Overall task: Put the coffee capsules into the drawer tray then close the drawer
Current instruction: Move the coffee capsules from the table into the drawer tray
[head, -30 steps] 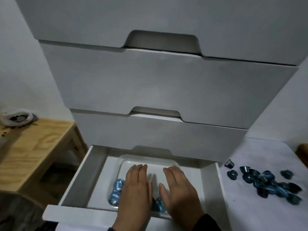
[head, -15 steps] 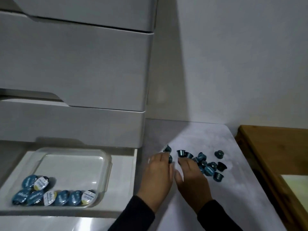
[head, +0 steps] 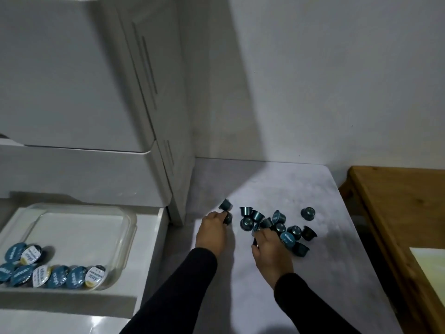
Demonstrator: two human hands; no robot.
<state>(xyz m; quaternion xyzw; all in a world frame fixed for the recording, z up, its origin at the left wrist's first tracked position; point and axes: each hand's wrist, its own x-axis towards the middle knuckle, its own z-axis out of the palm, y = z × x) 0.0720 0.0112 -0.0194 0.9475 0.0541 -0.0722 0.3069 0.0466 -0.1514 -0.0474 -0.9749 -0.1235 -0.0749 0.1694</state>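
Room: I see a plain white wall (head: pixel 337 80) behind a pale marbled bench (head: pixel 277 184), with a white drawer unit (head: pixel 72 80) standing on the left and a wooden table (head: pixel 397 201) at the right edge.
Drawer: the lowest drawer (head: pixel 149 249) is pulled out at near left, and a clear plastic tray (head: pixel 79 227) lies inside it.
Capsules in tray: a row of coffee capsules (head: pixel 60 276) lies along the tray's near edge, foil lids up, some blue and some white.
Loose capsules: a cluster of dark blue capsules (head: pixel 277 225) sits on the bench to the right of the drawer unit, some upright, some tipped; one capsule (head: pixel 307 212) stands a little apart at far right and another (head: pixel 225 204) at far left of the group.
Left grip: my left hand (head: pixel 212 233) reaches to the left end of the cluster, fingertips curled onto a single dark capsule (head: pixel 227 218) and pinching it.
Right grip: my right hand (head: pixel 271 249) lies in the middle of the cluster, fingers bent around a capsule (head: pixel 256 229) that they partly hide.
Sleeves: both arms wear dark sleeves (head: pixel 187 285) coming in from the near edge.
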